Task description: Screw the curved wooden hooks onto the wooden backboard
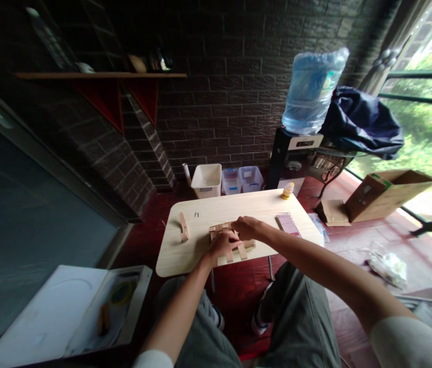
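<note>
A small assembly of wooden slats [242,251] lies on the pale table, close to its front edge. My left hand [223,243] rests over its left part, fingers curved and gripping the wood. Just to the right, my right hand [247,228] is closed, its fingertips pointing down near my left fingers. Whatever those fingertips hold is hidden or too small to name. Left of the assembly lies a separate wooden piece [183,227] with a small dark hole. Two tiny dark pieces [196,214], perhaps screws, lie behind it.
The table [177,258] also bears a yellow-labelled bottle [287,191] and a pinkish flat item [288,224]. Plastic bins [206,189] stand behind it, beside a water dispenser [305,97]. At right sits a cardboard box [377,197]; at lower left, an open white case [85,306].
</note>
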### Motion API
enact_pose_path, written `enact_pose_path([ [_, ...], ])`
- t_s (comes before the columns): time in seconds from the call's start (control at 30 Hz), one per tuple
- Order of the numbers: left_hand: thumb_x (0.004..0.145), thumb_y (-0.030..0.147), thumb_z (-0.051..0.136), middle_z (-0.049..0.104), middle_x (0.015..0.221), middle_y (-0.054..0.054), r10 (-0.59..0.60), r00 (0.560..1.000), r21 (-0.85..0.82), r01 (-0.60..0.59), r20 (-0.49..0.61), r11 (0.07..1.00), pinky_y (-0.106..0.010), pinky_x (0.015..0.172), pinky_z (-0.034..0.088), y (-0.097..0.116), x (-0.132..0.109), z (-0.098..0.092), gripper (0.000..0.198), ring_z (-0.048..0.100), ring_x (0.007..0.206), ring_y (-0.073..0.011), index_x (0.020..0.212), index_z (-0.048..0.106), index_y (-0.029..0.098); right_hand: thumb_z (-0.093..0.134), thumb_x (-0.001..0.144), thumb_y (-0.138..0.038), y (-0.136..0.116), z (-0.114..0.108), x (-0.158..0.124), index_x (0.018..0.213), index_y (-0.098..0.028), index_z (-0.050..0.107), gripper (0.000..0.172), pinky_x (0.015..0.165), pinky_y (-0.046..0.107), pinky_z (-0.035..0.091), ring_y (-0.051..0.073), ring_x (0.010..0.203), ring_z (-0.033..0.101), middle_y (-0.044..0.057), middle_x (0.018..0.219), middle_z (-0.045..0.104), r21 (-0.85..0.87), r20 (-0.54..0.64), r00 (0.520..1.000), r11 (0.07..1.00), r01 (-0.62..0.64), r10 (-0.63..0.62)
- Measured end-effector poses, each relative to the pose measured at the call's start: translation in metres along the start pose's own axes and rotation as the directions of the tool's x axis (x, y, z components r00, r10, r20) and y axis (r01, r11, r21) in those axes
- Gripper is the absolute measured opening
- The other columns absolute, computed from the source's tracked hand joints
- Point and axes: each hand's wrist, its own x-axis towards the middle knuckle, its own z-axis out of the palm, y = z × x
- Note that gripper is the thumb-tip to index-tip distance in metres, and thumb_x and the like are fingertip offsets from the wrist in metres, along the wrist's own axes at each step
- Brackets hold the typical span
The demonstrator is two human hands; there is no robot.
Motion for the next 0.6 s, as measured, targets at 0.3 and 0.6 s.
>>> enact_pose_path([
  [0.3,0.083,0.027,0.071,0.072,0.081,-0.002,0.006,0.997,-0.059,-0.001,0.078,0.998,-0.023,0.074,0.043,0.001,-0.002,-0.009,0.012,0.062,0.08,-0.0148,0.078,0.078,0.019,0.061,0.086,-0.023,0.003,0.0,-0.011,0.102,-0.013,0.075,0.023,0.068,0.03,0.055,0.028,0.089,0.074,0.017,0.095,0.076,-0.007,-0.025,1.0,1.0,-0.014,0.014],
  [0.6,0.085,0.029,0.068,0.072,0.083,-0.005,0.019,0.999,-0.017,-0.019,0.035,1.0,-0.024,0.074,0.044,-0.014,-0.002,0.001,0.015,0.062,0.078,-0.0149,0.082,0.078,0.018,0.06,0.089,-0.039,0.002,0.008,-0.011,0.1,-0.009,0.075,0.036,0.067,0.029,0.053,0.028,0.085,0.073,0.018,0.091,0.076,0.045,-0.011,0.996,0.995,-0.087,0.088],
])
